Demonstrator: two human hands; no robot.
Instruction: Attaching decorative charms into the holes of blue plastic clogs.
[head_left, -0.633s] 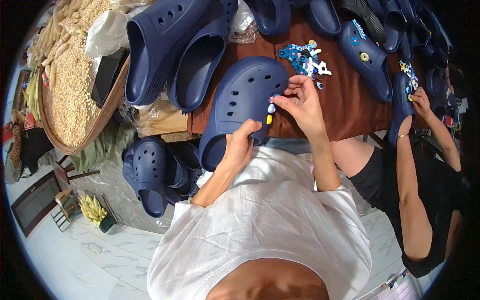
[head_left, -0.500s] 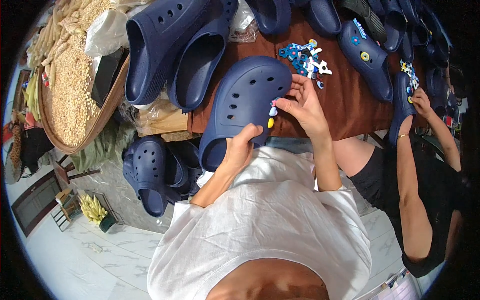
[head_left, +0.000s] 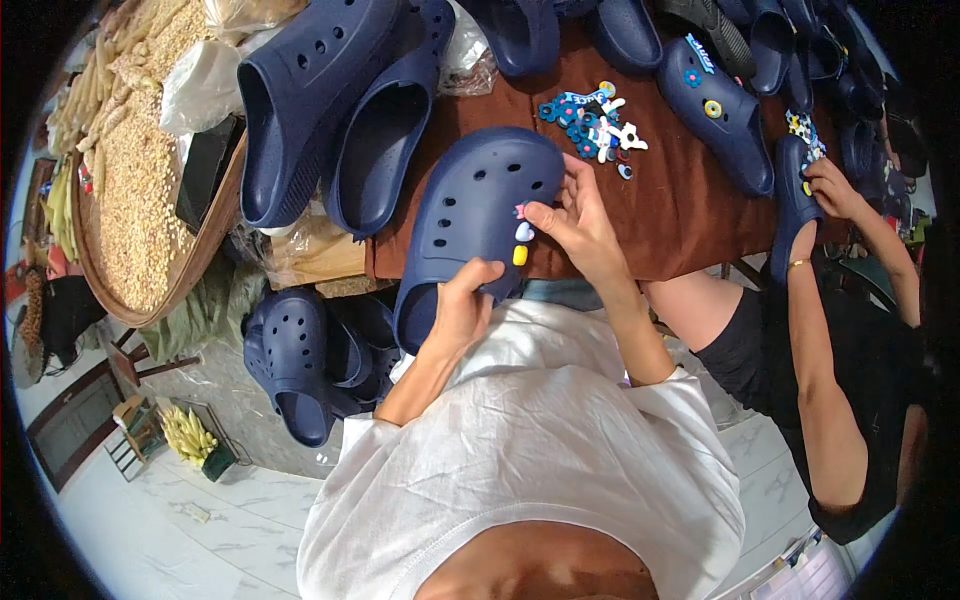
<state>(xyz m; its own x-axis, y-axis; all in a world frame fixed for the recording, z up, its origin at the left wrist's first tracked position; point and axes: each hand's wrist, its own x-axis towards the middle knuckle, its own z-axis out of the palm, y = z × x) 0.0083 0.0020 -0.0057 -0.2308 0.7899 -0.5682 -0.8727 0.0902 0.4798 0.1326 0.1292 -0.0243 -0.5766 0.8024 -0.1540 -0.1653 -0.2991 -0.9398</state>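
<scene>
A navy blue clog with holes in its upper is held up before me, toe away from me. My left hand grips its near side beside the opening, thumb on top. Around the right edge of the toe curl the fingers of my right hand, partly hidden behind it. That hand's thumb touches a small pink shoe charm. Below that charm, a pale lilac heart charm and a yellow charm sit in a row along the clog's side.
Loose charms lie heaped on the brown cloth. A decorated clog rests to their right. More navy clogs stand at the left, beside a basket of kernels. At right, a co-worker's hand touches another clog.
The clog has tilted a little, so its charm-bearing side faces me more. My right thumb stays at the pink charm. The whole view has shifted slightly.
</scene>
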